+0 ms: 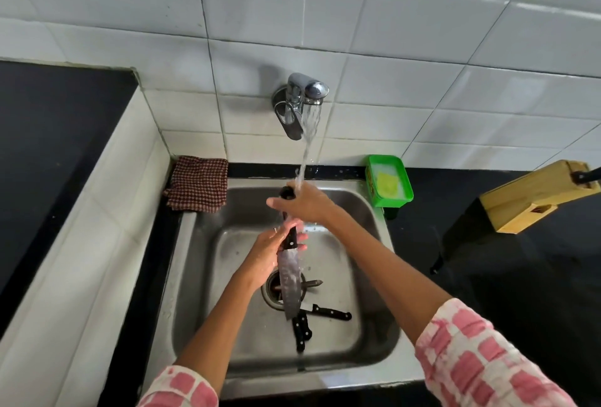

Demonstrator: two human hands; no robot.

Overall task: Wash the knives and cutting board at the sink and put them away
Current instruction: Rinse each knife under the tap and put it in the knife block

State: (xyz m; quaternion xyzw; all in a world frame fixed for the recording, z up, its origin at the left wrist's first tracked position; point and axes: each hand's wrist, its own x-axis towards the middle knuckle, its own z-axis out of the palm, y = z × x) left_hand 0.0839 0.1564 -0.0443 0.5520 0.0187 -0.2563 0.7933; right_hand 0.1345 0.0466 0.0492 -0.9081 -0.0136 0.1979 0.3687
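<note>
Steel sink [383,276]: basin set in black countertop [520,276], water running from wall tap [302,100]. Wooden knife block [533,198]: on countertop right of sink, one knife slotted. Checked cloth [198,183]: at sink's rear left corner. Green soap dish [388,183]: at rear right corner. Chef's knife [289,276]: over basin, under stream, tip down. Right hand [305,201]: grips handle end. Left hand [276,250]: fingers wrapped at handle near blade. Small knives [302,328]: on basin floor by drain.
</note>
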